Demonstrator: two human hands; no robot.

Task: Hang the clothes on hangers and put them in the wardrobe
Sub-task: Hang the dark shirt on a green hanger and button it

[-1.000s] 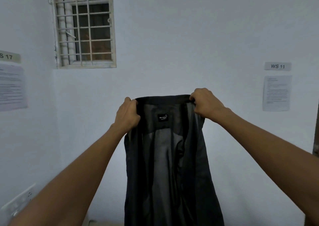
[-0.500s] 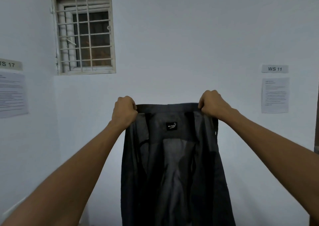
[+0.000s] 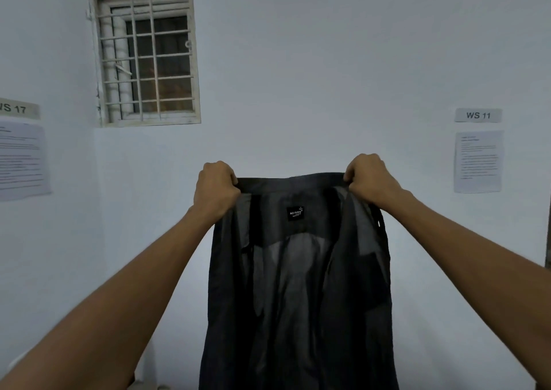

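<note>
White walls form the backdrop, with a dark shirt [image 3: 298,285] held up at arm's length before them.

Left of the shirt, a barred window [image 3: 146,54] sits high on the wall, with a "WS 17" sign [image 3: 18,109] further left. The left hand [image 3: 215,191] grips the shirt's left collar end, fingers curled tight round the fabric. The shirt hangs open, inner side and label [image 3: 295,213] facing the camera. The right hand [image 3: 369,179] grips the right collar end likewise. Right of the shirt hangs a "WS 11" sign [image 3: 478,115].

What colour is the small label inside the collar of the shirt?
Black with white lettering: the small label on the dark grey shirt, head view.
</note>
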